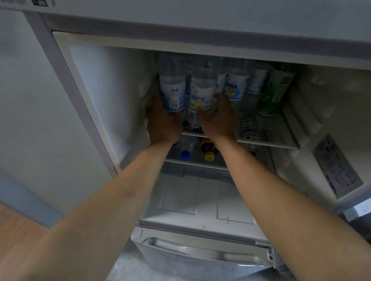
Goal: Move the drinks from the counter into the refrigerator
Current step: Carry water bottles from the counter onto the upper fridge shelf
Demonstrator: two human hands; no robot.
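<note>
A: Hands first. Left hand (163, 123) is curled around the base of a clear bottle (172, 93) with a white-blue label. It's at the far left of the top shelf (265, 131), close to the fridge's left inner wall.

B: Right hand?

A: Right hand (218, 118) is wrapped on a 2nd clear bottle (202, 92) just right of the 1st, thumb up along its right side. Both bottles are upright; can't tell if their bases touch the shelf, the hands cover them.

B: Rest of that shelf?

A: Right of the held pair and behind them, more clear labelled bottles (236, 85) in a row, blurry, count unclear. Right of those, 1 green bottle (271, 91), tilted. The front right part of the shelf is bare perforated plate.

B: Below the top shelf?

A: 2nd shelf (196, 163), partly hidden by the forearms: a bottle with a blue cap (185, 155) and a dark bottle with a yellow cap (209, 155), caps toward the camera. Under that, a white cover panel (199, 200), then a grey drawer with a handle (203, 250).

B: Door?

A: Refrigerator (186, 10) door (336, 168) is open, right of the shelf, with a sticker on its inner side.
</note>
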